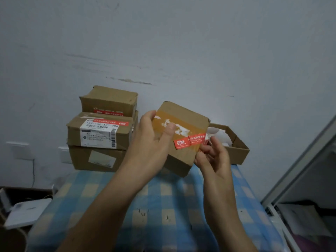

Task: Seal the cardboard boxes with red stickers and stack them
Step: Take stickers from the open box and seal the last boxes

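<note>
A small brown cardboard box (183, 113) is held tilted in the air above the bench, with its top face turned toward the camera. A band of glossy brown tape with torn white label scraps runs across that face. A red rectangular sticker with white print (189, 141) lies across the tape near the box's lower right edge.

The left hand (151, 140) grips the box's left side, fingers wrapped over the far edge and thumb pressed flat on the tape. The right hand (214, 157) sits at the lower right corner, just beside the sticker. Its fingers are curled and pinch the sticker's right end where it reaches the box's edge.

To the left, three brown cardboard boxes stand stacked against the wall. The top box (109, 100) and the middle box with a white shipping label (98, 133) each carry a red sticker, and the largest box (98, 159) is at the bottom.

Behind the right hand an open brown cardboard tray (238, 148) holds white paper sheets (221, 135). All of them rest on the bench, which is covered with a blue and cream checked cloth (163, 206) and stands against a pale grey wall (181, 51).
</note>
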